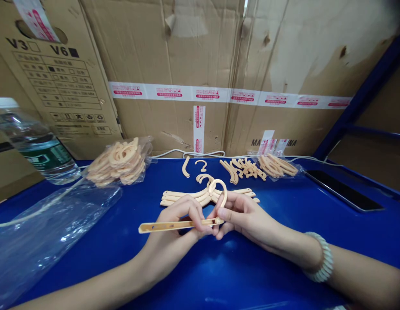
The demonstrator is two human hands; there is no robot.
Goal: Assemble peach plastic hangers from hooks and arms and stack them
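Between finger and thumb, my left hand (183,219) grips a long beige plastic hanger arm (164,225), its hollow side facing me. My right hand (241,211) pinches a curved beige hanger hook (224,189), whose lower end meets the right end of the arm. Fingertips of both hands come together there and hide part of the joint. Just behind, several assembled hangers (180,196) lie stacked on the blue table (245,275), partly covered by my hands.
Loose hooks (201,165) and arms (186,167) lie behind the stack, with a pile of small parts (248,168) to their right. Bagged parts (119,161), a water bottle (41,146) and a plastic bag (57,232) are left. A phone (343,189) lies right. Cardboard (174,51) stands behind.
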